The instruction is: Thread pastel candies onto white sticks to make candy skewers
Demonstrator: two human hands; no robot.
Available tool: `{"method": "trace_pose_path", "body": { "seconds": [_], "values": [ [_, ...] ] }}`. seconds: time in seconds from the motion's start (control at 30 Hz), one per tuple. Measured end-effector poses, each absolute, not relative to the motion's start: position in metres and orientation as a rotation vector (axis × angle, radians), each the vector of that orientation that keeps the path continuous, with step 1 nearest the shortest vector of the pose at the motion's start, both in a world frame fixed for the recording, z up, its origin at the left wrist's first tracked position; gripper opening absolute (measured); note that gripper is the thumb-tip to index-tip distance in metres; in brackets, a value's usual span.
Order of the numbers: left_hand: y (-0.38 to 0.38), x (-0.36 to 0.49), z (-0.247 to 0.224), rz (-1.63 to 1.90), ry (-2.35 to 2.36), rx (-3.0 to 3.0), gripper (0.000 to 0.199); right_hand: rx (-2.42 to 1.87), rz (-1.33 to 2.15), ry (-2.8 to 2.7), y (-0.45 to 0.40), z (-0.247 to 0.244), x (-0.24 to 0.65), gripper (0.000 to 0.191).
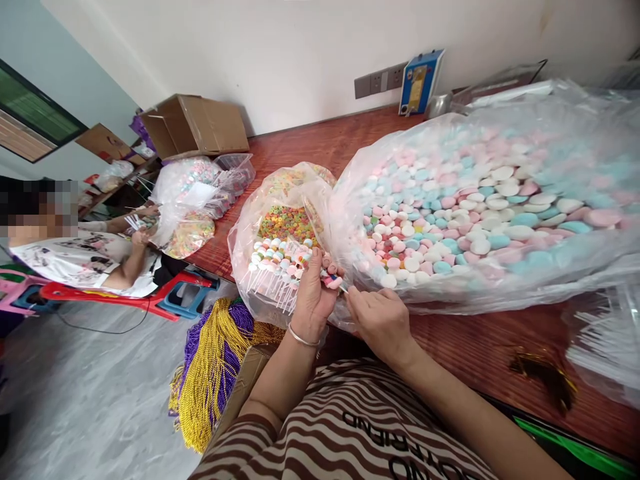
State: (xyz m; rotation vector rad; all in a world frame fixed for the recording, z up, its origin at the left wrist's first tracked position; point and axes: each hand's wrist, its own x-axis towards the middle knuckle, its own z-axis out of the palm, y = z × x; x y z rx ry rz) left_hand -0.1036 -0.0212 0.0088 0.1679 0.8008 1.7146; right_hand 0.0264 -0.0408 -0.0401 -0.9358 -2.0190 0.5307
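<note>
My left hand (316,290), a bracelet at its wrist, is closed around a few pink and blue candies (332,281). Close beside it, my right hand (381,321) pinches a thin light stick (344,288) whose tip points at those candies. Under my left hand lies an open clear bag (245,230) with small coloured ring candies (287,223). On top of them rest several candy skewers (280,257) on white sticks. To the right, a large clear bag (415,147) is full of pink, white and blue disc-shaped candies (467,220).
A co-worker (100,257) sits at the left by another candy bag (193,233). Cardboard boxes (220,127) and a blue device (421,83) stand at the back. Gold and purple bead strands (210,380) hang below the table (460,347). White sticks (605,340) lie at the right.
</note>
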Motion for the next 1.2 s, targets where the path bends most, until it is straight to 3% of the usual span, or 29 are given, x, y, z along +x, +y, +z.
{"method": "trace_pose_path", "body": {
  "seconds": [0.07, 0.13, 0.23, 0.37, 0.47, 0.6, 0.7, 0.77, 0.93, 1.0, 1.1, 1.2],
  "values": [
    [-0.022, -0.103, 0.01, 1.733, 0.836, 0.186, 0.021, -0.906, 0.092, -2.101, -0.039, -0.045, 0.028, 0.03],
    [-0.023, -0.104, 0.013, 1.723, 0.812, 0.186, 0.024, -0.89, -0.045, -2.074, -0.039, -0.049, 0.029, 0.027],
    [-0.026, -0.107, 0.015, 1.685, 0.749, 0.184, 0.026, -0.931, 0.076, -1.958, -0.04, -0.052, 0.03, 0.026],
    [-0.03, -0.107, 0.009, 1.693, 0.68, 0.276, 0.008, -0.952, 0.296, -1.94, -0.043, -0.047, 0.033, 0.029],
    [-0.033, -0.103, 0.004, 1.695, 0.671, 0.332, 0.009, -0.979, 0.775, -1.796, -0.046, -0.039, 0.032, 0.03],
    [-0.036, -0.1, 0.003, 1.659, 0.633, 0.363, 0.014, -0.786, 1.851, -1.253, -0.05, -0.029, 0.027, 0.033],
    [-0.037, -0.098, 0.004, 1.613, 0.624, 0.371, 0.018, -0.651, 2.158, -1.047, -0.051, -0.025, 0.024, 0.034],
    [-0.038, -0.094, 0.003, 1.588, 0.624, 0.374, 0.02, -0.731, 1.945, -1.185, -0.05, -0.025, 0.022, 0.033],
    [-0.039, -0.079, -0.003, 1.595, 0.681, 0.372, 0.023, -0.995, 0.567, -1.819, -0.045, -0.029, 0.023, 0.036],
    [-0.038, -0.079, -0.003, 1.615, 0.696, 0.354, 0.023, -1.014, 0.261, -1.936, -0.045, -0.032, 0.025, 0.039],
    [-0.036, -0.087, 0.001, 1.678, 0.72, 0.327, 0.02, -1.08, 0.236, -2.027, -0.049, -0.036, 0.035, 0.034],
    [-0.037, -0.091, 0.004, 1.696, 0.737, 0.373, 0.022, -1.079, 0.505, -2.091, -0.055, -0.037, 0.043, 0.03]
  ]
}}
